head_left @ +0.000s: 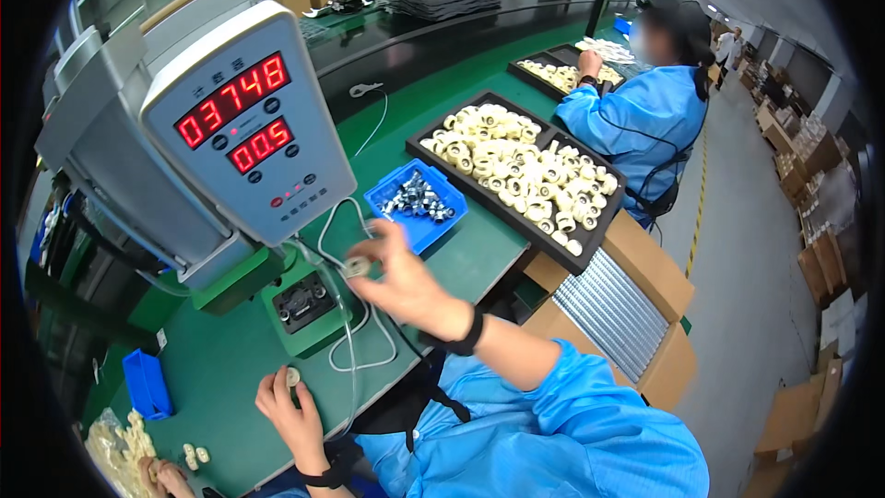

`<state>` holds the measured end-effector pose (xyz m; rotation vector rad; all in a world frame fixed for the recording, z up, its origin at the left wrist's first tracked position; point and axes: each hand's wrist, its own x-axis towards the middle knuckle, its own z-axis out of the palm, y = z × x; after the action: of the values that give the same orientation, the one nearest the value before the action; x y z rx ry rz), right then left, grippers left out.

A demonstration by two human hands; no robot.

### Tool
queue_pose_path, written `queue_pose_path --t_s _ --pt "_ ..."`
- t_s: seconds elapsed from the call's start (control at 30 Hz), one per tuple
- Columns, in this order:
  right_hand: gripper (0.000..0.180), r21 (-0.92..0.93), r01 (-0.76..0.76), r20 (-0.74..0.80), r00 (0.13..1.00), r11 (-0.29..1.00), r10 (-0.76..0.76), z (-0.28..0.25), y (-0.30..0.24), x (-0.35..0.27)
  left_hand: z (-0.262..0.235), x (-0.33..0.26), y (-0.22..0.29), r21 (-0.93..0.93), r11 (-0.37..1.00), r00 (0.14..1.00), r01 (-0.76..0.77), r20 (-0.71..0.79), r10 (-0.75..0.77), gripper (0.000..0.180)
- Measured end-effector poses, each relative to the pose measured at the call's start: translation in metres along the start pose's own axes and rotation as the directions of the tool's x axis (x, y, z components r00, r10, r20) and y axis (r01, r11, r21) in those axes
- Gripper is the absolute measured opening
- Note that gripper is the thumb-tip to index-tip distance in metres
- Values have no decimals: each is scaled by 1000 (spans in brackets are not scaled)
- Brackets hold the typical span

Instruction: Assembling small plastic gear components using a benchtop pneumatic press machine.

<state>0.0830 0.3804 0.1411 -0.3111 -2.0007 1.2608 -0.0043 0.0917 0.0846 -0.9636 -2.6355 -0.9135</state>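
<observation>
My right hand [410, 286] pinches a cream, ring-shaped plastic part [358, 266] between thumb and fingers. It is raised between the press fixture and a blue bin [446, 228] of small metal fittings [417, 195]. My left hand [293, 417] rests near the table's front edge, its thumb and fingers closed on another small cream round part [292, 376]. Just beyond it stands the press's green base [307, 341], with a dark metal fixture [304, 302] on top. Whether anything sits in the fixture is hard to make out.
A counter box [249, 120] with red digits stands above the press. Cables [343, 367] loop over the green table. A black tray [576, 261] holds many cream parts. Another person's hand [168, 477] is at lower left near an empty-looking blue bin [147, 385]; a co-worker [636, 129] sits at right.
</observation>
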Motion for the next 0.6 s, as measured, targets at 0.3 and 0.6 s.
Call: queue_pose_path --t_s 0.3,0.6 --pt "81 -374 -338 -461 876 863 143 -234 94 10 2 -2 5 -8 998 998 60 -13 -60 38" --pt "16 73 -215 -287 931 974 227 -169 41 -23 -4 12 16 53 998 996 44 -85 -39 34"
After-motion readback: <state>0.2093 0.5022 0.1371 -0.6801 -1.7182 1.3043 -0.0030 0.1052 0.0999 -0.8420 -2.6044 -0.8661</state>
